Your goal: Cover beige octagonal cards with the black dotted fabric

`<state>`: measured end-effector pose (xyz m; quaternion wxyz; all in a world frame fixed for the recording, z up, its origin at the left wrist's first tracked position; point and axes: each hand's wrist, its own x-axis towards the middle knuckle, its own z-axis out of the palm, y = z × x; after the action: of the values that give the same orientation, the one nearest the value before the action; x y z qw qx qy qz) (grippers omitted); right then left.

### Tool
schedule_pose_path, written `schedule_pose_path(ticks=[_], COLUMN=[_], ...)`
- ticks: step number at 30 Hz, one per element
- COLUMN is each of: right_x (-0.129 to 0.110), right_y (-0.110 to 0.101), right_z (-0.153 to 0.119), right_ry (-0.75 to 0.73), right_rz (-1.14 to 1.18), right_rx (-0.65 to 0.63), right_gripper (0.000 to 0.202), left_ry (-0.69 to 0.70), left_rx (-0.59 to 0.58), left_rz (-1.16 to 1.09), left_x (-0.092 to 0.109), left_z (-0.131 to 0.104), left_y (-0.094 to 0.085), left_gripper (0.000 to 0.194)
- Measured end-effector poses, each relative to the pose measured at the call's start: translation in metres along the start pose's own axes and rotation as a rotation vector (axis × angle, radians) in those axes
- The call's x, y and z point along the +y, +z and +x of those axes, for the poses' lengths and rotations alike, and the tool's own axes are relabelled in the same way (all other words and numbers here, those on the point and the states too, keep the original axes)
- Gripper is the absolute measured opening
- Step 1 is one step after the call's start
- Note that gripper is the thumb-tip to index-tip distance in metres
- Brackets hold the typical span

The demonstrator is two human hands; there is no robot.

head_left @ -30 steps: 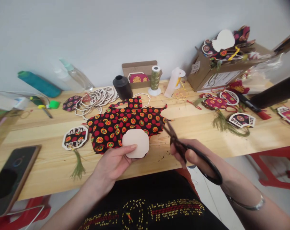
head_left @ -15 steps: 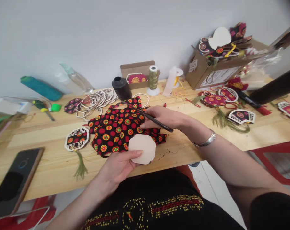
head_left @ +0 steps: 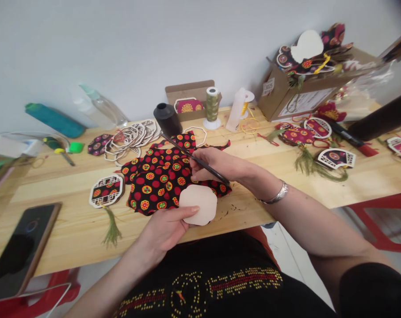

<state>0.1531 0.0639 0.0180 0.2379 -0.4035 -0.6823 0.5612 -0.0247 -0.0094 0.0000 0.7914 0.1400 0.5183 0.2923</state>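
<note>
My left hand (head_left: pixel 169 227) grips a pale, rounded-square card piece (head_left: pixel 198 204) over the table's front edge, thumb flat on its face. Its underside is hidden. My right hand (head_left: pixel 216 163) is closed around a long, thin black tool (head_left: pixel 208 168), which slants up-left across the fabric; the frames do not show clearly whether it is tweezers or scissors. The fingertips are down at the black fabric with red dots and bright flowers (head_left: pixel 163 176), which lies crumpled on the table. Left of the fabric rests a framed ornament (head_left: pixel 106 191) with a green tassel (head_left: pixel 112 230).
A phone (head_left: pixel 17 247) lies at the left. Behind the fabric are white lattice frames (head_left: pixel 134 137), a black thread cone (head_left: pixel 168 120), a green thread spool (head_left: pixel 212 106) and a clear bottle (head_left: pixel 235 110). To the right are tasselled ornaments (head_left: pixel 336 158) and a full cardboard box (head_left: pixel 289 97).
My right hand has shifted slightly left, and the black tool has tipped steeper with its far end further up-left. The left hand still holds the card piece in nearly the same place.
</note>
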Motion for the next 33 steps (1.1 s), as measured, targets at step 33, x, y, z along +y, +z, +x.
schedule_pose_path(ticks=[33], right_x=[0.007], right_y=[-0.014], right_z=[-0.049], right_ry=[0.146], right_rz=[0.000], right_rx=[0.044], right_gripper=[0.021], left_ry=[0.073], left_rx=[-0.045], left_rz=[-0.040], left_x=[0.012], left_z=[-0.001], left_y=[-0.001], left_gripper=[0.061])
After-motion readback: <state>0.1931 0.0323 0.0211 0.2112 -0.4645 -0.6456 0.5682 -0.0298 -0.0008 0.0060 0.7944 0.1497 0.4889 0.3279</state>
